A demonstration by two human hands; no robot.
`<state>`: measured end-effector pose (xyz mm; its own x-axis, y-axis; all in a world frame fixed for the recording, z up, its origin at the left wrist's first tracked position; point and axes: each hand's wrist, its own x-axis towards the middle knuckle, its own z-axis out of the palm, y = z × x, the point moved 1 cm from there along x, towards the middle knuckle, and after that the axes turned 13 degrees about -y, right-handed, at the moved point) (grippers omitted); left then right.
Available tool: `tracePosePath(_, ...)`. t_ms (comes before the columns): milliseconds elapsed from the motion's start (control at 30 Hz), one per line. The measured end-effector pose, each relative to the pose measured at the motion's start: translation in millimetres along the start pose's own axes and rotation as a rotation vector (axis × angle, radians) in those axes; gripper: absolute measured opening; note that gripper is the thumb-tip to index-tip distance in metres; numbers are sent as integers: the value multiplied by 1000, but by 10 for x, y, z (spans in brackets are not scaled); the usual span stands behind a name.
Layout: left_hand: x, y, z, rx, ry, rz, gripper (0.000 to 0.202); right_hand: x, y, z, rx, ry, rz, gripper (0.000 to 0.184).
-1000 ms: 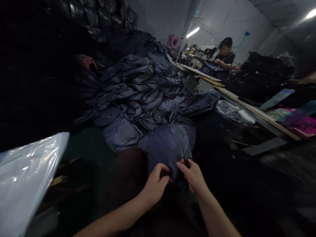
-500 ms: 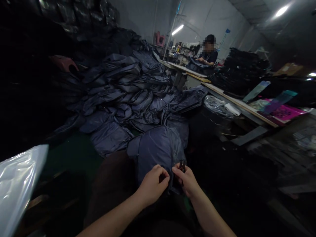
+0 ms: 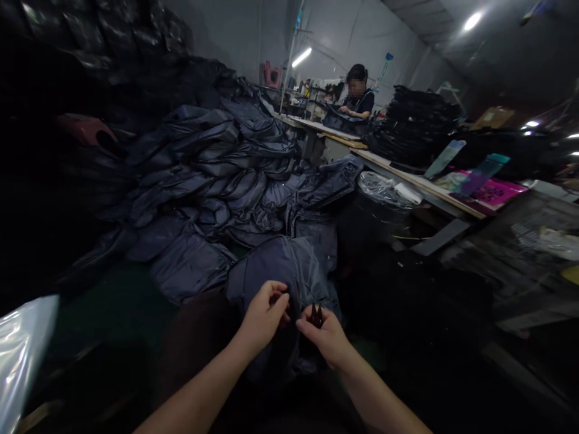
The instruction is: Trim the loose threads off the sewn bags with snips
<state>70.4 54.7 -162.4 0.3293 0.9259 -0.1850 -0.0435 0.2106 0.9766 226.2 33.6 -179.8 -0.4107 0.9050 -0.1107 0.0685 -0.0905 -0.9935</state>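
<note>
A dark blue-grey backpack [image 3: 266, 265] lies across my lap, its seamed panel and side facing up. My left hand [image 3: 265, 313] hovers over its front panel, fingers loosely curled and a little apart, with nothing visible in them. In my right hand [image 3: 328, 337], at the bag's right side, is a small pair of dark thread snips [image 3: 316, 314]. Their two pointed tips stick up between thumb and fingers, spread slightly apart. The bag's lower part is in shadow and partly behind my hands.
A large heap of similar bags [image 3: 217, 163] fills the floor ahead. To the right runs a long worktable [image 3: 416, 181] with a stack of dark pieces [image 3: 407, 126]. A co-worker [image 3: 359, 99] sits at its far end. Shiny plastic [image 3: 22, 349] is at lower left.
The view has swung slightly right. My left hand has lifted away from the bag's seam, its fingers loosening from a pinch. The snips' tips now show more clearly in my right hand.
</note>
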Motion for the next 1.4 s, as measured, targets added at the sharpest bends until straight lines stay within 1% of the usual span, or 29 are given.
tracePosePath(67,97,79,-24,19,7,-30,25,0,-10,21,-3,-3,3,30)
tracePosePath(167,197,106,-46,47,-54,-104,25,-4,-3,22,11,1,-4,29)
tracePosePath(267,239,71,-88,-2,-125,-72,26,1,17,10,23,-2,-6,29)
tracePosePath(333,242,41,-131,-73,-136,-33,25,17,24,11,24,-7,-8,29)
tracePosePath(533,196,-27,-225,-188,-48,4,24,101,12,88,-20,-71,2,29)
tracePosePath(633,183,-71,-228,-243,19,25,23,145,-68,106,-125,-96,14,26)
tracePosePath(700,187,-108,-226,-281,62,42,22,185,-190,80,-246,-113,10,21)
tracePosePath(767,200,-148,-227,-322,86,55,21,244,-375,25,-405,-117,-13,19)
tracePosePath(867,224,-202,-238,-389,80,66,23,375,-724,-53,-742,-100,-54,24)
tracePosePath(933,233,-230,-251,-429,63,76,25,479,-957,-53,-1009,-123,-75,23)
tracePosePath(1033,233,-266,-273,-470,45,98,26,617,-1238,45,-1421,-239,-82,17)
tracePosePath(1133,230,-291,-290,-488,32,115,26,702,-1412,206,-1739,-401,-53,15)
tracePosePath(1200,231,-298,-299,-490,28,123,26,735,-1483,316,-1856,-478,-34,15)
tracePosePath(1267,231,-295,-305,-489,28,127,26,762,-1527,418,-1927,-515,-19,15)
tracePosePath(1400,224,-279,-310,-489,22,133,26,818,-1559,571,-1976,-576,6,15)
